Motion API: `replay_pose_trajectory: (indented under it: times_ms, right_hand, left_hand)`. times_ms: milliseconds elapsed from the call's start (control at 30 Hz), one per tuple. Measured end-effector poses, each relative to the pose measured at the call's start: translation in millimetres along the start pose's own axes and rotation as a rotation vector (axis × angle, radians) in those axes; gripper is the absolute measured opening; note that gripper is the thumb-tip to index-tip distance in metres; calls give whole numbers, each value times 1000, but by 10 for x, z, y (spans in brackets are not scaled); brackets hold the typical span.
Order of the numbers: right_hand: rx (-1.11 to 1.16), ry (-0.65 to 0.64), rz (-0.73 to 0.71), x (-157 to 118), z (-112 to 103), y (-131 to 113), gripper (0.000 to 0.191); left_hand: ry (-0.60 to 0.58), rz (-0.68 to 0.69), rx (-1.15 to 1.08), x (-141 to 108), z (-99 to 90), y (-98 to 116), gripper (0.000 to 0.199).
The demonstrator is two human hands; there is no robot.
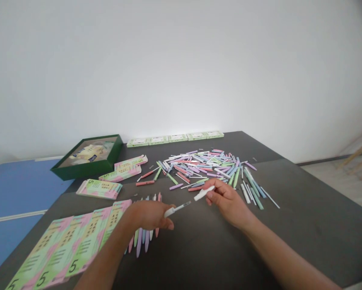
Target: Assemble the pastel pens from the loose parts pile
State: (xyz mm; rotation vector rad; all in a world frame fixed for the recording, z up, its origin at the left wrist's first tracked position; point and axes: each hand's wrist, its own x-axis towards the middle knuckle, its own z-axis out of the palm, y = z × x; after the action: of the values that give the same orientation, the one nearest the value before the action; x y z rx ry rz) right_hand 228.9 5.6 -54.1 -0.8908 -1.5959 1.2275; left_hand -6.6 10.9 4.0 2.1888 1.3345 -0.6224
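Note:
My left hand [153,215] is closed around a white pen barrel [169,212], from which a refill with a dark tip section [183,206] sticks out to the right. Facing it, my right hand [223,200] pinches a white pen cap [204,193], tilted and a short gap away from the refill's tip. Beneath and beside my left hand lies a row of pastel pens [139,241], partly hidden by the hand and forearm. Behind my right hand spreads a large loose heap of coloured pen parts [199,165].
Flat pink-and-green packs marked 5 [60,251] overlap at the front left, with smaller packs [99,189] behind them. A green box [87,169] holding plastic bags stands at the back left. Pale green boxes [177,138] line the wall. Loose barrels and refills [255,189] lie right of the heap.

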Motion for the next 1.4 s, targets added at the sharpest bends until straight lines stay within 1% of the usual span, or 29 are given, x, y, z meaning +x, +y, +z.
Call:
replay_pose_trajectory:
  times_ms: [133,200,267,400,533,700,933,1000,1133,1233,1400]
  right_hand:
    - [230,39,-16,-12,114,137,19]
    - [285,58,-13,-21,178,164,18]
    - [292,69,-25,-42,227,152,19]
    - [149,103,-59,-84,249,32,21]
    - [53,131,-64,-89,214,-88,17]
    - [-28,128,-38,-80,212,-132,16]
    - [-114,118,-39,-90,243,-208,12]
    - [-166,94,-37,-91,254,-215,11]
    - [-249,4,-52,-55,284,-237,14]
    - [-337,-60,-109,8,284,-308,16]
    - [-531,-147,-228,119,218,-439,13]
  left_hand:
    - [-31,23,-28,18,6,-43,43]
    - [-58,39,-53,44,21,-72,41]
    - [-79,48,-74,76,37,-95,36]
    - [-131,99,-135,128,51,-115,28]
    - [-134,99,-143,150,54,-116,28]
    - [-154,118,-159,181,80,-123,25]
    - [-176,141,-181,184,76,-116,26]
    - [-185,150,-191,188,78,-113,25]
    - [-200,157,-201,216,99,-111,25]
    - [-205,161,-211,236,117,-116,23]
    - [-206,155,-234,239,124,-124,26]
